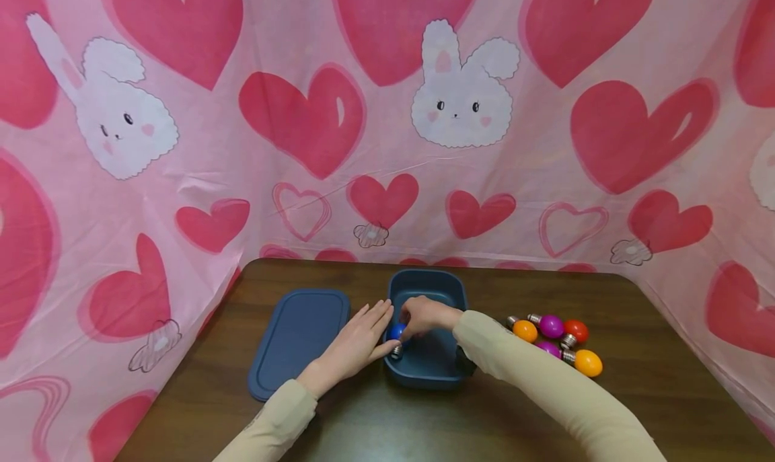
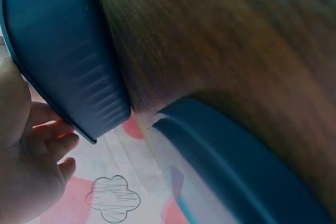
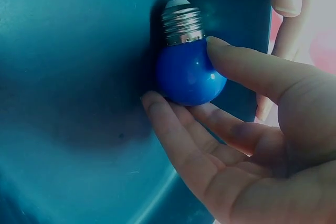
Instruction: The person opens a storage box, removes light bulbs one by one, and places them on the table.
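In the head view a deep blue-grey box (image 1: 426,366) stands mid-table, its inside facing up. My right hand (image 1: 428,314) reaches into it and pinches a blue light bulb (image 3: 190,74) by the left wall. Seen from the right wrist, the thumb lies on the bulb's side and the fingertips are under its round end, while the metal screw base points away from the palm. My left hand (image 1: 356,337) rests along the box's left rim, fingers straight. The left wrist view shows those fingers at the box's outer wall (image 2: 68,51).
Left of the box lies a flat blue-grey lid (image 1: 299,341). On the right, beyond my right forearm, several bulbs lie in a loose group, among them an orange bulb (image 1: 588,363), a purple bulb (image 1: 551,325) and a red bulb (image 1: 576,329). A pink heart-patterned cloth (image 1: 387,159) hangs behind the table.
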Available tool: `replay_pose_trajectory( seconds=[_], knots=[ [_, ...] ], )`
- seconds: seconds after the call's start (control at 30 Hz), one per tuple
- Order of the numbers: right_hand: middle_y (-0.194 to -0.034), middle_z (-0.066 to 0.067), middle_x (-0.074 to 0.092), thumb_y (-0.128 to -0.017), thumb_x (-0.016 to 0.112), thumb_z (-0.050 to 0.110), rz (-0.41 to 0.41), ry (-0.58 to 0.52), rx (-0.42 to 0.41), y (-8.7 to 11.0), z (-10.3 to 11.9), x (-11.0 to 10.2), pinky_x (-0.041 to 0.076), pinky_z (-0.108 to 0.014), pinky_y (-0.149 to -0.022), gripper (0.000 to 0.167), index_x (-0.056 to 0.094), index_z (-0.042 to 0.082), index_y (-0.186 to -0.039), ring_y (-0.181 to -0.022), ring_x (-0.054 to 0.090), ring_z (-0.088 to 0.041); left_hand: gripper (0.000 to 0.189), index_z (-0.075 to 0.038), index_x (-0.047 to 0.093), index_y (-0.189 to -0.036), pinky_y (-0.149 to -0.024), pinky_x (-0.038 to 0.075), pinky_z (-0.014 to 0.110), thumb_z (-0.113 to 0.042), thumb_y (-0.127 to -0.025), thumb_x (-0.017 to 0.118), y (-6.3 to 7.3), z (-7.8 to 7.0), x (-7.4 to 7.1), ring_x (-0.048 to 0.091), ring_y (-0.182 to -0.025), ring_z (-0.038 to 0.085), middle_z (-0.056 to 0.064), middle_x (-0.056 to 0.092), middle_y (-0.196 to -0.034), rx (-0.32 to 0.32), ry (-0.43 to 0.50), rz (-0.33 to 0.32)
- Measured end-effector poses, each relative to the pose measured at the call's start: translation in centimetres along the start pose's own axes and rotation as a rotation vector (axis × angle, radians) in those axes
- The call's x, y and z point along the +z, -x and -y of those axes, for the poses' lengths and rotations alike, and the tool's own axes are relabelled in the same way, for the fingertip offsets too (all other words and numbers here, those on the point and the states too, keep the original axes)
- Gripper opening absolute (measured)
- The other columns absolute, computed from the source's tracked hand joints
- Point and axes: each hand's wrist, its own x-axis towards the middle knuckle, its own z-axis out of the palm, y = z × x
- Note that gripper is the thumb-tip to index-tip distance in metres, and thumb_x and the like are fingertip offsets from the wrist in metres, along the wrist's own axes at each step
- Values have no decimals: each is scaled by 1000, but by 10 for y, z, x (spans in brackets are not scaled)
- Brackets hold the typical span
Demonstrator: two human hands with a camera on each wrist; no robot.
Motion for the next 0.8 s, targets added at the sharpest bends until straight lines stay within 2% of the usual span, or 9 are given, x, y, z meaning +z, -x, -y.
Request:
replay_pose_trajectory(
  seconds=[0.37,0.5,0.8],
  knots=[
    [-81,-3,58,-70,75,23,-53,-14,2,13,-6,-10,52,-25,-58,33,60,4,-93,-64,59,-13,64,-3,40,-132,-101,28,44,-49,-88,42,-1,-1,1,34,-126,25,13,42,-134,-16,-8,8],
    [-81,-3,58,-71,74,24,-77,-38,-11,19,-11,-17,52,-25,-59,33,61,5,-94,-65,59,-13,64,-4,40,-133,-104,24,41,-51,-88,41,-1,-2,1,32,-127,22,11,41,-135,-32,-1,17],
    [-80,-2,61,-70,75,26,-171,-63,-40,37,-24,-37,51,-26,-59,35,62,5,-95,-63,58,-13,65,-3,40,-132,-103,25,42,-51,-88,41,-1,-3,-1,34,-126,23,13,39,-135,-44,3,17]
  ],
)
